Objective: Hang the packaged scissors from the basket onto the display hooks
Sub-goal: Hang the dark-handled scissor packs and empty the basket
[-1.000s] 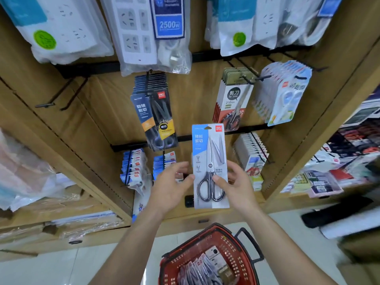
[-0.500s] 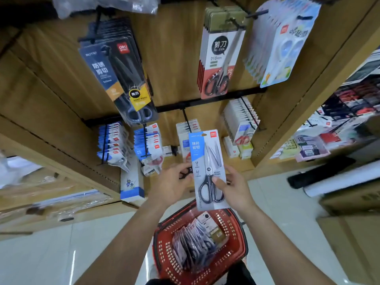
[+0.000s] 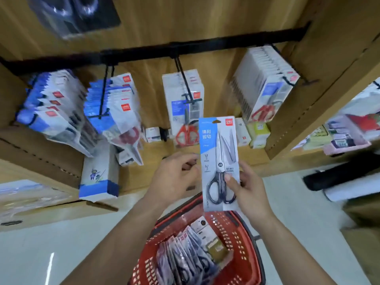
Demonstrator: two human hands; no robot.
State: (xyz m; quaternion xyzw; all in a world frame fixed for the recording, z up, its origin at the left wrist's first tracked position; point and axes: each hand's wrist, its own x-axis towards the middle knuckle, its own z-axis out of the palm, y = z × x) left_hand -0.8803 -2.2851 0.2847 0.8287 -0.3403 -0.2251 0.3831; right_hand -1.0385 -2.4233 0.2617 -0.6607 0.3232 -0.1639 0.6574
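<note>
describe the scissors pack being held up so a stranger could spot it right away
Below the black rail of the wooden display, just above the red basket, the right hand grips one upright scissors pack. It is a white card with a blue strip down its left side, and unlike the red-handled pairs hanging on the hooks behind, its scissors have black handles.

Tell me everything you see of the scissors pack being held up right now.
The scissors pack is a tall narrow card, blue on the left, pale on the right, with a red logo and a hang hole at the top. Steel blades point up; black handles sit low. It stands nearly upright above the red basket, on no hook. The right hand pinches its lower part, thumb over the handles; the left hand is at its left edge, contact unclear.
</note>
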